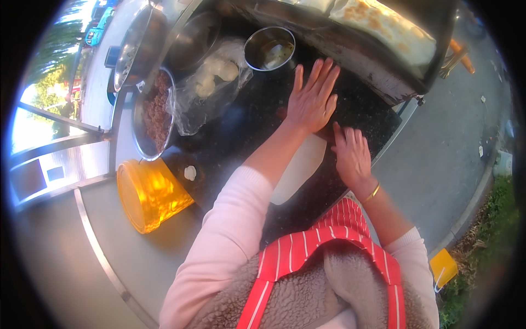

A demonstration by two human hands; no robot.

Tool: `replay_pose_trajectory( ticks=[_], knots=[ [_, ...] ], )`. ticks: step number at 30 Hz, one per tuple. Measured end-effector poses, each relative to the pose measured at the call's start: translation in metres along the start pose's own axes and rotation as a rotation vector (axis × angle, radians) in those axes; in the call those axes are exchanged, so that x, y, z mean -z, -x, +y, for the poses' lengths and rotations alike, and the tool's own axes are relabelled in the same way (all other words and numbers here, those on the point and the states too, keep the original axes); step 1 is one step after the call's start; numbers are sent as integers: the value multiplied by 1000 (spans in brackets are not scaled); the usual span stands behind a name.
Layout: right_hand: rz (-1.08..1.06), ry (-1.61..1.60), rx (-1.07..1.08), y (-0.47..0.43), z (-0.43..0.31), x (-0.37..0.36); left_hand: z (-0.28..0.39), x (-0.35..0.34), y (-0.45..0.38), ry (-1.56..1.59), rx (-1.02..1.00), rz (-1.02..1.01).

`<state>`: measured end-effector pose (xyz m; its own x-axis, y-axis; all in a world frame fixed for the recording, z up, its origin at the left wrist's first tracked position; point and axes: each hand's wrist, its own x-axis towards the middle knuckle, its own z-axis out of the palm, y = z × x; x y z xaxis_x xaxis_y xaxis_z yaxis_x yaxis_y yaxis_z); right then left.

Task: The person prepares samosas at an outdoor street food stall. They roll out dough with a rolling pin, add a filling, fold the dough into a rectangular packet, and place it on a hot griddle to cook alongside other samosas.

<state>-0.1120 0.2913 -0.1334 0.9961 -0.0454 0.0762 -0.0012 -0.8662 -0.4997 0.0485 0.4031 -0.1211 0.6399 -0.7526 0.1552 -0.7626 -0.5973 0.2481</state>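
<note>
A thin, pale sheet of dough [302,170] lies on the black speckled countertop [242,135], partly covered by my left forearm. My left hand [314,94] is palm down above the dough's far end, its fingers stretched away from me. My right hand [352,154], with a gold bangle on the wrist, is just right of the dough, thumb apart from the fingers. Between the hands shows a dark brown bar [326,133], possibly a rolling pin, mostly hidden by my left wrist. Whether my right fingers grip its end cannot be seen.
A metal bowl of oily liquid [248,51] stands beyond my left hand. Dough balls [218,74] sit in a clear plastic bag. Leftward are a bowl of reddish-brown filling [158,111], a yellow bucket [154,193] and a dough scrap [190,173]. Browned flatbreads [386,33] rest on a metal-sided cooker [353,61].
</note>
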Motion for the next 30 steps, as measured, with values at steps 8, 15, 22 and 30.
replay_pose_trajectory(
  ticks=[8, 15, 22, 30],
  knots=[
    [-18, 9, 69, 34, -36, -5, -4, 16, 66, -80, 115, -68],
    [-95, -70, 111, 91, -80, -35, 2, 52, 199, -101, 173, -232],
    [-26, -11, 51, 93, -89, -37, 10, 26, 156, -106, 85, -81],
    [-63, -84, 110, 140, -147, -55, 14, 68, 293, -28, 158, -167]
  ],
)
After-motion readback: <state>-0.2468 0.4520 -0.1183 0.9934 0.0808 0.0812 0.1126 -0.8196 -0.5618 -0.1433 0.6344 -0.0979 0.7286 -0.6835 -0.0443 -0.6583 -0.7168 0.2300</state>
